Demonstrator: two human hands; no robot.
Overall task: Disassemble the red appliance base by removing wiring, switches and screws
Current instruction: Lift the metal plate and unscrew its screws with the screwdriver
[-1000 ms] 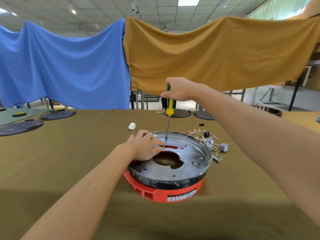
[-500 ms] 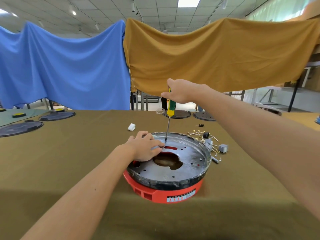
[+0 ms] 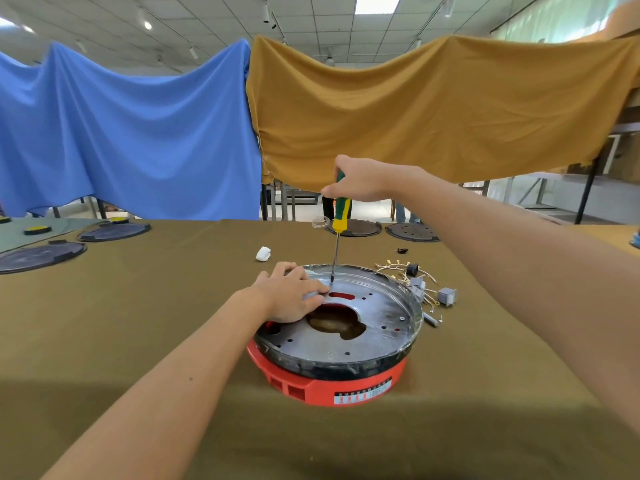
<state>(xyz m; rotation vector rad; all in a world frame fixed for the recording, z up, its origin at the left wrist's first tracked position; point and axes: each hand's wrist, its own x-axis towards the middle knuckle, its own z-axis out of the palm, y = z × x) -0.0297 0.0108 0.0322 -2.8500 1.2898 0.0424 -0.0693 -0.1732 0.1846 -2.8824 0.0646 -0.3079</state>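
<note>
Red appliance base (image 3: 332,386) carries holed grey metal plate (image 3: 374,327).

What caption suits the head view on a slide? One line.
Right hand drives screwdriver into red appliance base; left hand steadies it.

A single wide-angle head-worn view looks forward and slightly down across the olive-cloth-covered counter (image 3: 104,341). The round red plastic appliance base with its grey metal top plate (image 3: 332,341) sits close, low of centre. Both forearms reach in from the bottom corners toward it. Beyond it hang a blue cloth (image 3: 131,133) and a mustard cloth (image 3: 415,116).
</note>
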